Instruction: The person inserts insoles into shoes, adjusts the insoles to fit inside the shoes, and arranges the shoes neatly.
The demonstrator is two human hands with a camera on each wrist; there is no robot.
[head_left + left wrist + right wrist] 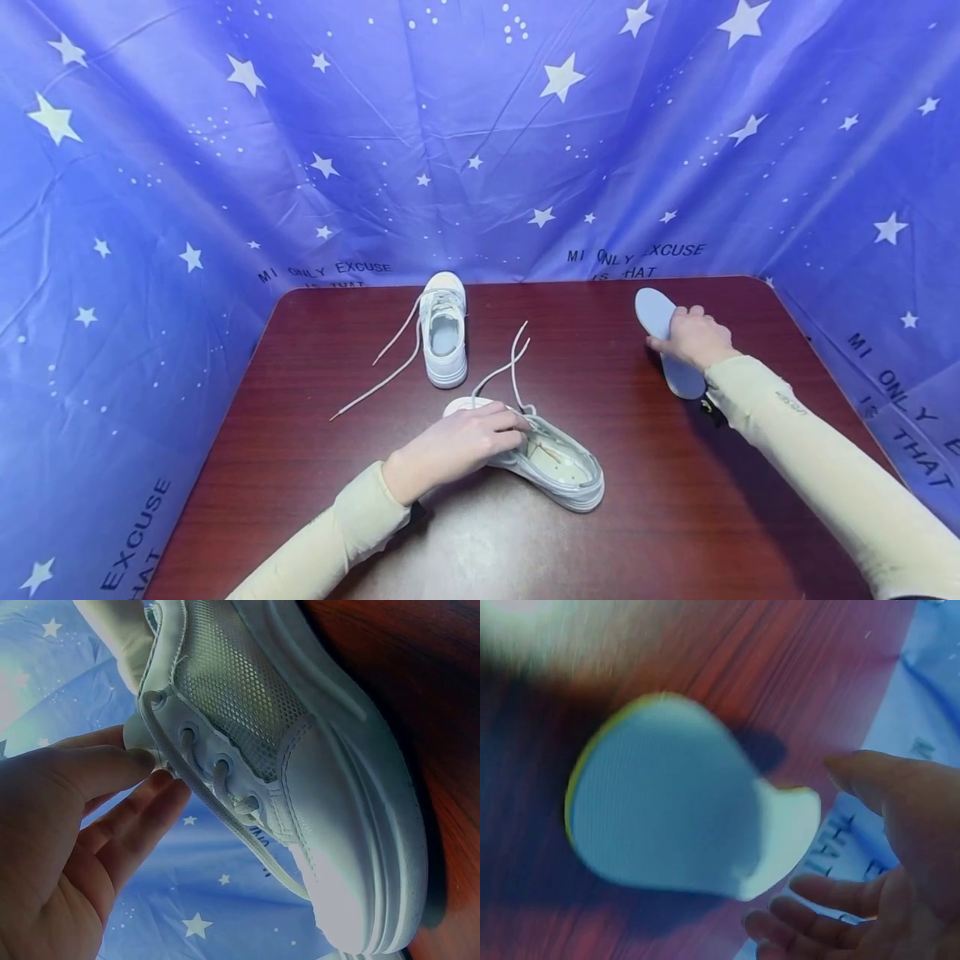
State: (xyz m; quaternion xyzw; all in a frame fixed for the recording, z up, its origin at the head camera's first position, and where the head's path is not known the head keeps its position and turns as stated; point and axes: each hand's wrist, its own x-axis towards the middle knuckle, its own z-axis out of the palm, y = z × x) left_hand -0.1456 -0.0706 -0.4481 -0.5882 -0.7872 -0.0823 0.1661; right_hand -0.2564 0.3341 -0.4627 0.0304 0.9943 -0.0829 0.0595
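My left hand (468, 442) pinches the tongue of the near white sneaker (566, 471) between thumb and fingers. This sneaker rests on the table with its toe to the upper left, and its pale inner sole shows through the opening. In the left wrist view the mesh side and laced eyelets of the sneaker (345, 825) stand beside my fingers. On the right, my right hand (697, 333) spreads over a light blue-grey insole (684, 379), thumb on one side and fingers on the other. The right wrist view shows a gap between the thumb and the insole (667, 802).
A second white sneaker (446, 362) stands at the back of the dark red table (360, 475), with a grey insole inside. Its loose laces (382, 383) trail left. The near sneaker's laces (517, 358) reach toward the back. A blue star-print curtain (420, 125) encloses the table.
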